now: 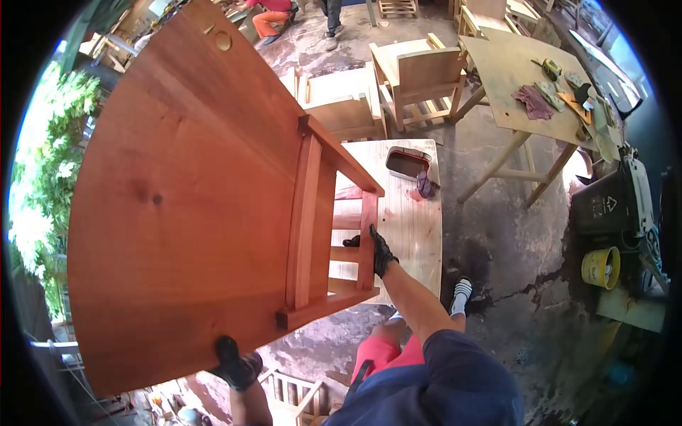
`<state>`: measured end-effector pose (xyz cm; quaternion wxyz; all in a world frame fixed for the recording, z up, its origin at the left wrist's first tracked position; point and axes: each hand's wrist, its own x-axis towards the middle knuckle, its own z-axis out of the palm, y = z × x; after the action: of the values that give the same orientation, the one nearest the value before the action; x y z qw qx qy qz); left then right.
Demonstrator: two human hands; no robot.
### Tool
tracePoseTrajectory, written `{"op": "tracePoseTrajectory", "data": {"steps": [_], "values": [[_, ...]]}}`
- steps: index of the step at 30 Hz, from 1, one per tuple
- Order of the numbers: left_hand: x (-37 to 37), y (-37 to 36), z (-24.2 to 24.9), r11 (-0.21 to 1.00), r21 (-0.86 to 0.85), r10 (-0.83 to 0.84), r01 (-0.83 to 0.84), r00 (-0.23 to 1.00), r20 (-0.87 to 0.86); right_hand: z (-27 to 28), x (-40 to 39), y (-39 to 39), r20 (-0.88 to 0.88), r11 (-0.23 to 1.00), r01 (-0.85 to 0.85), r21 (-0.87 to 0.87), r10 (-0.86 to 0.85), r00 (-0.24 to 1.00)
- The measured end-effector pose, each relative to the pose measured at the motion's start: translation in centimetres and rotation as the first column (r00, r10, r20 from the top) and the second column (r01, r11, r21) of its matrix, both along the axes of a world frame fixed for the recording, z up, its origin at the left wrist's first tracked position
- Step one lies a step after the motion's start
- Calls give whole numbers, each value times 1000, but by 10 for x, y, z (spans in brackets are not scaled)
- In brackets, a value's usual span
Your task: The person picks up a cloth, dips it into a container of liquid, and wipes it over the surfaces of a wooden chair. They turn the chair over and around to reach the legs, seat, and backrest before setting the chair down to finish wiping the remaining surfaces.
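A wooden chair (206, 192), stained reddish brown, is tilted up over a pale work table (419, 241), its broad panel close to me. My left hand (238, 366), in a black glove, is closed on the panel's lower edge. My right hand (382, 253), also gloved in black, grips a rail of the chair's frame, with fingertips showing on the rail's far side. Beyond the right hand, a rectangular tub (408, 164) of dark liquid sits on the table. A stained purple rag (426, 186) lies against the tub's corner.
Unstained wooden chairs (428, 77) stand behind the table. At right, a plywood-topped stand (508, 64) carries a tape measure (550, 69), a reddish cloth (533, 103) and tools. A dark bin (604, 206) and yellow bucket (600, 268) are farther right. Two people are in the background.
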<state>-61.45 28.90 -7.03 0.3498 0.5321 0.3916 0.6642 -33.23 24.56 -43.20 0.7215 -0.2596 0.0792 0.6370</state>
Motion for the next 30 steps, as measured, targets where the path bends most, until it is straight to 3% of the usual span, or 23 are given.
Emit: {"op": "tracePoseTrajectory", "data": {"steps": [2,4,6,8,10,12,14,16,20,23,24,25,26,27,28,30], "values": [[-1,-5,-18,999,36,-24,29,992,-122,-24,1,2,-2,1000,4,6,-4,1000],[0,-10,-29,989,137,-8,60,935,-355,-52,4,7,31,1000,7,14,-8,999],[0,-15,-33,927,339,117,161,735,-668,-78,12,18,54,999,-24,31,22,998],[3,-20,-35,774,524,366,356,424,-828,-88,16,16,33,999,-34,1,34,999],[7,-31,-34,615,586,579,527,201,-790,-82,19,16,-18,998,-30,-46,30,999],[11,-40,-40,524,590,687,614,104,-719,-78,30,16,-10,998,-44,-50,44,999],[11,-52,-51,511,555,717,656,31,-697,-86,30,10,-44,996,-77,-42,75,996],[-7,-62,-74,651,471,615,595,-50,-787,-88,32,7,-127,987,-10,-161,-10,992],[-35,-80,-115,669,411,627,619,-172,-760,-90,32,-15,-102,933,212,-290,-251,963],[-56,-93,-139,639,361,720,680,-361,-593,-81,50,-49,127,833,99,-544,-34,991],[-67,-95,-145,606,336,775,721,-438,-455,-87,56,-66,185,856,142,-497,-55,981],[-80,-100,-149,522,294,853,800,-495,-167,-93,68,-81,235,862,158,-482,-46,971],[-95,-103,-153,385,193,871,903,-424,247,-97,84,-92,342,825,187,-534,9,939],[-108,-105,-155,273,47,800,961,-253,543,-97,99,-101,441,787,224,-576,68,895],[-119,-106,-156,216,-95,725,972,-95,682,-93,115,-112,589,790,369,-489,-12,808],[-129,-111,-155,207,-237,650,949,48,758,-82,145,-119,782,681,513,-522,142,607]]}}
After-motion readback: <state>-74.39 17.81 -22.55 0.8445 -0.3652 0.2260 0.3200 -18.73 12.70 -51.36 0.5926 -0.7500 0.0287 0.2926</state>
